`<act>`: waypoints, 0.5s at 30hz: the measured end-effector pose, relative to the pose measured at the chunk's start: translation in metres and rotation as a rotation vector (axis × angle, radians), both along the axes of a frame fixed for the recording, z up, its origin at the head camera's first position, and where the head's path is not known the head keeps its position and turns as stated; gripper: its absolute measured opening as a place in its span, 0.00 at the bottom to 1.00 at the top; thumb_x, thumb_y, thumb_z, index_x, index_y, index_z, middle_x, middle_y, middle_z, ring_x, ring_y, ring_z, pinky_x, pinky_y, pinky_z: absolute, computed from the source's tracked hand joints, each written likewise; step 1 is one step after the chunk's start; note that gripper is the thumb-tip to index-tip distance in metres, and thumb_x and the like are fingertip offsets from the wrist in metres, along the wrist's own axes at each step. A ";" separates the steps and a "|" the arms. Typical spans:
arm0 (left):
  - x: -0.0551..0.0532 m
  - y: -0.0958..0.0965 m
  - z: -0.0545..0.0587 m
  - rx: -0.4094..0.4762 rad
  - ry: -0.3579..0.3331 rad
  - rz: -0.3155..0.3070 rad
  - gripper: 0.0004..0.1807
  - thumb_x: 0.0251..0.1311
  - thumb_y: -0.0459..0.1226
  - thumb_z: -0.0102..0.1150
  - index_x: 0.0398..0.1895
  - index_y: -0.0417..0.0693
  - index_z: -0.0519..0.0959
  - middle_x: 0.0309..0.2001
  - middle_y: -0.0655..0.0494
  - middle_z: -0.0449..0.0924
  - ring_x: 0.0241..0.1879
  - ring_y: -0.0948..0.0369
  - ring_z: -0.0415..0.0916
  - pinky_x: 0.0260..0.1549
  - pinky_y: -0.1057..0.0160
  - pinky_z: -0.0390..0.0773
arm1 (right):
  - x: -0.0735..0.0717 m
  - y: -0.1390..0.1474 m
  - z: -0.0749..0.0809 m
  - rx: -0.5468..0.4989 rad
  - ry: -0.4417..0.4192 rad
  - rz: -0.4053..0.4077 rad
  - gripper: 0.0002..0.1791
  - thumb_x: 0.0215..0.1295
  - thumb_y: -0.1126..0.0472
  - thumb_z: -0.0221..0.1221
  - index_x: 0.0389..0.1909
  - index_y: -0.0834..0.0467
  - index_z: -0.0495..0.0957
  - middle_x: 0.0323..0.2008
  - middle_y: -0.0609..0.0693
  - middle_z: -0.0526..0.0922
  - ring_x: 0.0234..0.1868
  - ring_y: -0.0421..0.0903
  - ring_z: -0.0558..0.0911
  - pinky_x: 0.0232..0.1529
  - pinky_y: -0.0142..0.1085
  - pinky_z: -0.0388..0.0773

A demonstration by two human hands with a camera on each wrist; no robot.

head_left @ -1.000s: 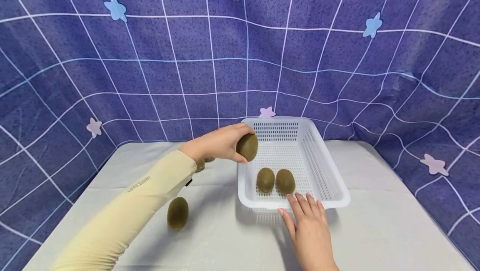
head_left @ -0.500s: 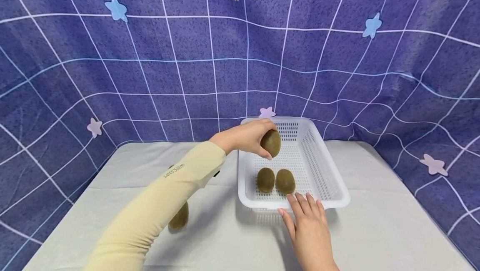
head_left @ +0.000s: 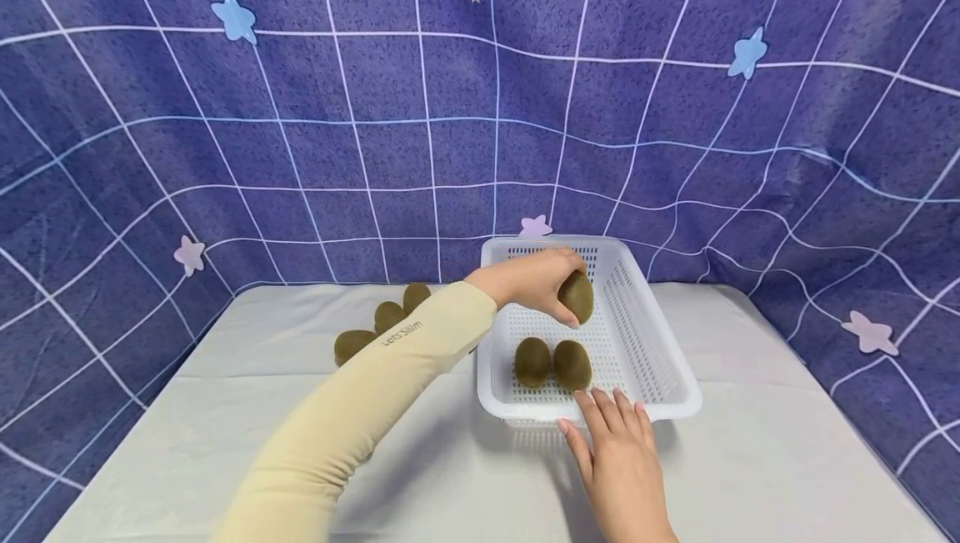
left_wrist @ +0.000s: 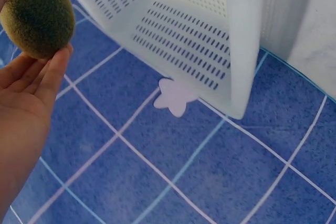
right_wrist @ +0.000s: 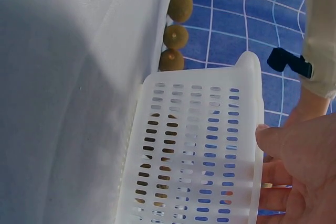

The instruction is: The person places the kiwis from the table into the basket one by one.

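Note:
My left hand (head_left: pixel 536 280) holds a fuzzy brown kiwi (head_left: pixel 577 299) above the far part of a white perforated plastic basket (head_left: pixel 675 368). Fingers and thumb wrap the fruit from its left side, and the left wrist view shows the same kiwi (left_wrist: pixel 38 14) with fingertips around it. Two more kiwis (head_left: pixel 532 362) lie side by side on the basket floor near its front wall. At that front rim my right hand (head_left: pixel 626 468) grips the basket, fingers over the edge and thumb (right_wrist: pixel 270 139) on the outer side.
Several kiwis (head_left: pixel 389 317) lie in a row on the white-covered table (head_left: pixel 225 409) left of the basket, partly behind the left sleeve (head_left: pixel 360 409). A blue curtain (head_left: pixel 360 109) with a grid and stars hangs close behind the basket.
The left hand has carried its kiwi rightward, from the basket's left rim to over its inside. More of the kiwi row shows, while the sleeve now hides the nearer loose kiwi. My right hand stays put.

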State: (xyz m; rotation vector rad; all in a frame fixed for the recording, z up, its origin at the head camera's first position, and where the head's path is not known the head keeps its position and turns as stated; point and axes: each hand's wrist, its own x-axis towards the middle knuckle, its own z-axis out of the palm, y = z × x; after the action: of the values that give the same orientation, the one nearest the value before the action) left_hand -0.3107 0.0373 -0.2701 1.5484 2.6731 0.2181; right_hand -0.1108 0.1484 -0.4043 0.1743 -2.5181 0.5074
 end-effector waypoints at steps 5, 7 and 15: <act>0.003 0.015 -0.006 -0.063 0.005 -0.029 0.37 0.50 0.51 0.71 0.57 0.37 0.71 0.48 0.54 0.75 0.44 0.62 0.71 0.45 0.71 0.71 | 0.000 -0.001 0.000 -0.001 -0.009 0.001 0.24 0.63 0.50 0.62 0.55 0.61 0.77 0.54 0.61 0.79 0.61 0.65 0.71 0.63 0.62 0.59; 0.005 0.022 -0.009 -0.084 0.007 -0.035 0.37 0.50 0.52 0.70 0.57 0.38 0.71 0.47 0.56 0.75 0.43 0.64 0.71 0.43 0.72 0.71 | 0.000 -0.001 0.000 0.000 -0.013 -0.001 0.24 0.63 0.51 0.62 0.55 0.61 0.77 0.54 0.61 0.79 0.61 0.65 0.71 0.63 0.62 0.59; 0.010 0.049 -0.022 -0.171 0.067 -0.029 0.37 0.50 0.56 0.69 0.57 0.42 0.73 0.44 0.60 0.74 0.40 0.67 0.71 0.39 0.73 0.71 | 0.001 -0.001 0.002 0.006 -0.026 -0.011 0.24 0.63 0.51 0.62 0.54 0.61 0.77 0.54 0.60 0.79 0.61 0.65 0.71 0.63 0.62 0.58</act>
State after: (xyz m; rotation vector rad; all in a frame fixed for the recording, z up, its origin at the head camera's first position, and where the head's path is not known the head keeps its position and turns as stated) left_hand -0.3002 0.0862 -0.2920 1.5670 2.6362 -0.0625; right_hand -0.1101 0.1470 -0.4020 0.1572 -2.5442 0.5011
